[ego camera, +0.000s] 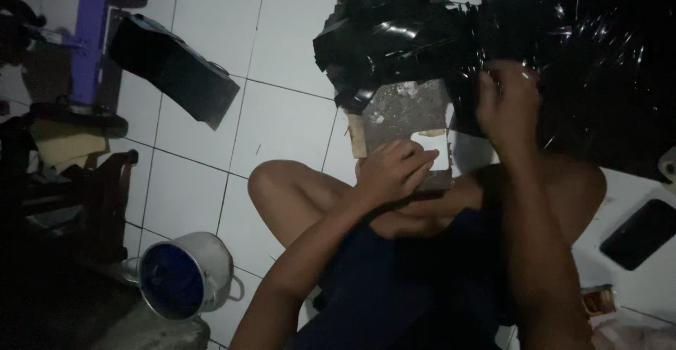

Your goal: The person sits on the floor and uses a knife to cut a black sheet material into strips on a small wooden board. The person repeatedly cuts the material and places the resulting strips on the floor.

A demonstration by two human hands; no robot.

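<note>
Pinching a small white piece against the grey board, the left hand has its fingers curled closed over that piece's edge, just above the bent knee. The right hand is raised beside it, its grip closed on the shiny black plastic sheeting where the sheet meets the board; how much plastic is gathered inside the fingers I cannot tell, as the picture is dim and blurred there.

Doing this well seems to call for keeping the board pressed flat on the tiled floor with the left hand, so the plastic can be drawn taut and not wrinkle.

Crumpled black scraps lie heaped at the far end of the board and crowd the working edge. Off to the left a dark slanted box leans near a purple stand, and a round white can with a blue inside lies on its side, well apart. A black flat rectangle rests on a white surface to the right.
</note>
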